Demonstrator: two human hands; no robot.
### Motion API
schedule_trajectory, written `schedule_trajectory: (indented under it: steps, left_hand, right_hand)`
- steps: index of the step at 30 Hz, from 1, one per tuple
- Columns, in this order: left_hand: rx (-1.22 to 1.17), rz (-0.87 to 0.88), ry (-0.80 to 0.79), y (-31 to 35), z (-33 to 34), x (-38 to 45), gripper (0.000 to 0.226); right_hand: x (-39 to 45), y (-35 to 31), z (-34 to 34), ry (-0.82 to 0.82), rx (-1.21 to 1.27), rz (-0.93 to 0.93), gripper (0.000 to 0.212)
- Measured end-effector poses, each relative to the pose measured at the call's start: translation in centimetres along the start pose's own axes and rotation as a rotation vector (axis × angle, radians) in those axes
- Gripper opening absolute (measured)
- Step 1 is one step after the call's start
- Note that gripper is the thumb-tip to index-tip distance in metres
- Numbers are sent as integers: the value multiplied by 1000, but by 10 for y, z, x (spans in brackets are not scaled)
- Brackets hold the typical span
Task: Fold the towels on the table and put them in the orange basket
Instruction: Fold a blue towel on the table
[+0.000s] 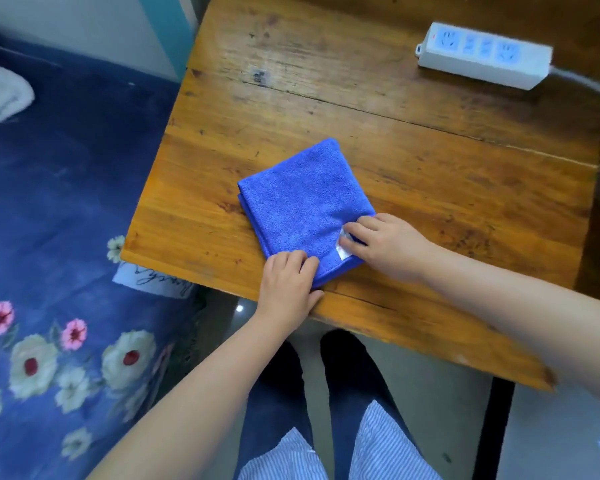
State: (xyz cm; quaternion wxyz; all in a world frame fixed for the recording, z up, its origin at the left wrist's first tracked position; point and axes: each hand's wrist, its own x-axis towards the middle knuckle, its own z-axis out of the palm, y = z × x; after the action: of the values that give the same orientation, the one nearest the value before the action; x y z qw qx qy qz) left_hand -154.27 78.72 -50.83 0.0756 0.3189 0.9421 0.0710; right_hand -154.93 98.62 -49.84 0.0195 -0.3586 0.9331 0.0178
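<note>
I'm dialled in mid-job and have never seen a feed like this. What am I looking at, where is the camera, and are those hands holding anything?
There is no machine here: a person works with bare hands, and the single camera sits on their head, looking forward and down. On the wooden table lies a folded blue towel. The left hand grips its near corner; the right hand rests on its right corner by a white label. A white power strip lies at the far side. A flowered blue bedspread is to the left. No orange basket is in view.
</note>
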Motion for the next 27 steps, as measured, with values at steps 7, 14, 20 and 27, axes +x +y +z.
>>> schedule_trajectory:
  steps: [7, 14, 20, 27]
  left_hand:
    - [28, 23, -58, 0, -8, 5, 54]
    - [76, -40, -23, 11, -6, 0, 40]
    - [139, -172, 51, 19, -12, -11, 28]
    - [34, -244, 216, -14, -60, -68, 26]
  right_hand:
    - [6, 0, -2, -151, -266, -91, 31]
    - [11, 5, -12, -215, -228, -91, 40]
    - [10, 4, -14, -368, 37, 85, 29]
    - [36, -28, -56, -310, 195, 19, 44]
